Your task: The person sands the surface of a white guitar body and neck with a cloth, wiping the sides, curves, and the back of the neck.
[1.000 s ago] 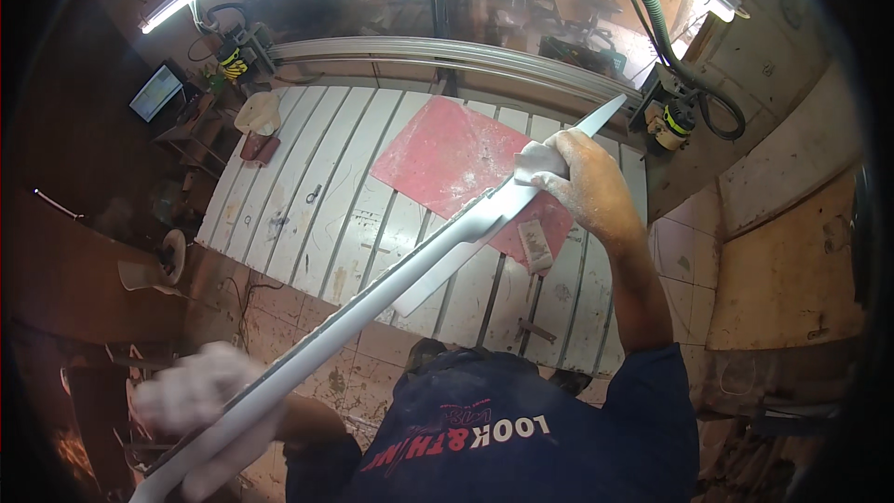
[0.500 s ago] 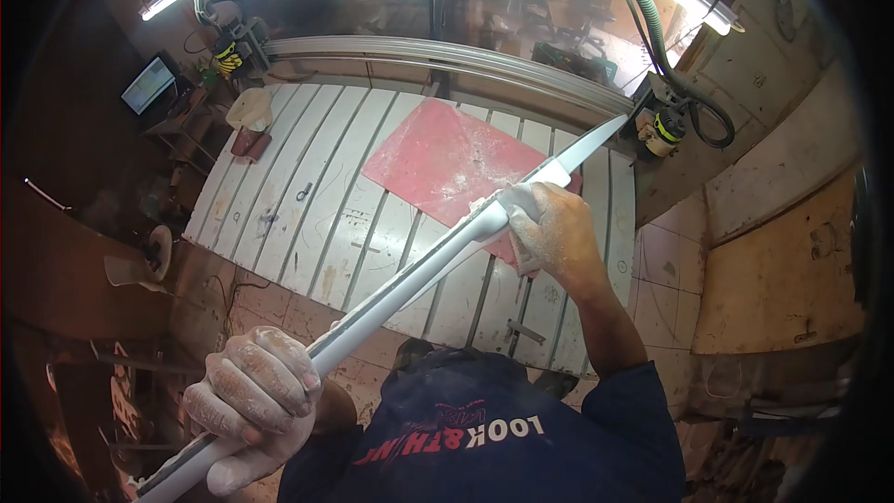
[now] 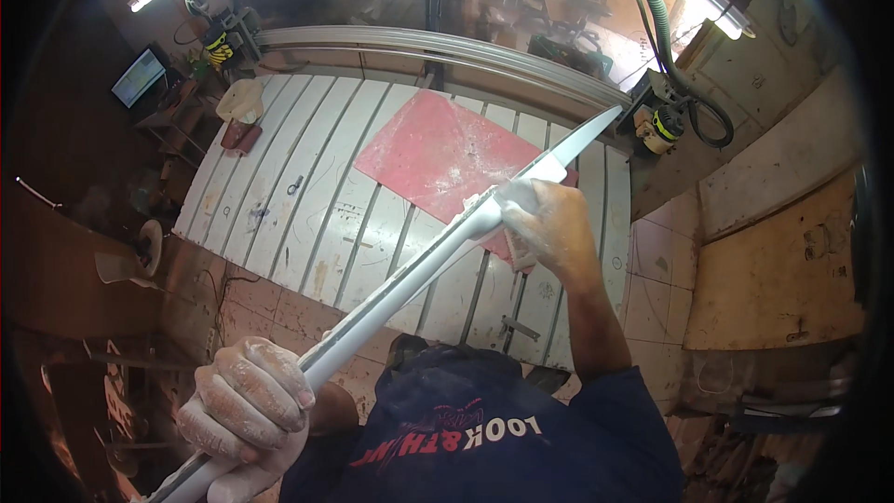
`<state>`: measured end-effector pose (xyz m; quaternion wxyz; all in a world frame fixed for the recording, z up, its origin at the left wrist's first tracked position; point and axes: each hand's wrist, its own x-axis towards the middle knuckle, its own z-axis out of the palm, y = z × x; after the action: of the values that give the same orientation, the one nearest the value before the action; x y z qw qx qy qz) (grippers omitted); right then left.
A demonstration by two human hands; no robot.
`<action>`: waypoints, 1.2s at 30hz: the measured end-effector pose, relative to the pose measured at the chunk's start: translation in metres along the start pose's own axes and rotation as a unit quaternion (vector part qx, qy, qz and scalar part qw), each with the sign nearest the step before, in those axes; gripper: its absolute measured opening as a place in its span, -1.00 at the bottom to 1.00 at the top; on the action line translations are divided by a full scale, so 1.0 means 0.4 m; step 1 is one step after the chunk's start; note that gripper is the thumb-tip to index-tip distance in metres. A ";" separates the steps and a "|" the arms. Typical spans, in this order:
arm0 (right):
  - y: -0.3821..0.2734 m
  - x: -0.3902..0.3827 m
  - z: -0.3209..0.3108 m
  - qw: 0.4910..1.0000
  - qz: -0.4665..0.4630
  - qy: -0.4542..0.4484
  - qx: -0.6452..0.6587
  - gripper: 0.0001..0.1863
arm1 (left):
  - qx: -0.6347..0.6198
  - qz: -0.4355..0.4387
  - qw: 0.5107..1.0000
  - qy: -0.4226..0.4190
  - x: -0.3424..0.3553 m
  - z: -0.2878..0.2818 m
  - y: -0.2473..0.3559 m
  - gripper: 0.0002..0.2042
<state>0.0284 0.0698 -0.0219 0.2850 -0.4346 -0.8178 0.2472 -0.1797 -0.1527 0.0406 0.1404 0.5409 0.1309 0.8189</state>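
A long, narrow white piece [image 3: 400, 298] slants across the view, from the lower left up to a pointed, blade-like tip at the upper right. Along its upper side runs a dark grey strip with whitish dust or paste. My left hand [image 3: 247, 405], coated in white powder, is wrapped round its lower end. Near the wider part below the tip, my right hand [image 3: 549, 228] is closed over the piece, its fingers dusty too. A small pale ribbed thing [image 3: 520, 251] shows beneath the right hand; its kind is unclear.
Beyond the piece stands a slatted white worktable [image 3: 307, 214] with a dusty pink sheet [image 3: 419, 154] on it. A pale container [image 3: 242, 101] sits at its far left corner. A metal rail [image 3: 419, 40] spans the back, with a machine head [image 3: 656, 126] at right.
Little differs: the view has shifted slightly, and the white piece and both hands sit a touch farther left in it. Both hands keep their hold.
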 end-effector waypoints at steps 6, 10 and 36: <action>-0.004 -0.011 -0.013 1.000 0.014 -0.012 0.011 -0.78 | -0.009 -0.012 1.000 -0.010 0.009 -0.004 0.003 -0.56; -0.026 0.022 0.007 1.000 0.015 0.018 0.000 -0.78 | -0.022 -0.010 0.999 -0.027 0.009 0.000 -0.005 -0.56; 0.024 -0.029 -0.099 0.998 0.008 -0.054 0.011 -0.75 | 0.004 -0.011 0.999 -0.037 0.017 0.000 0.004 -0.55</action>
<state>0.0661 0.0707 -0.0029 0.2430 -0.4236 -0.8259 0.2819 -0.1824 -0.1516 0.0471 0.1521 0.5700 0.1344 0.7962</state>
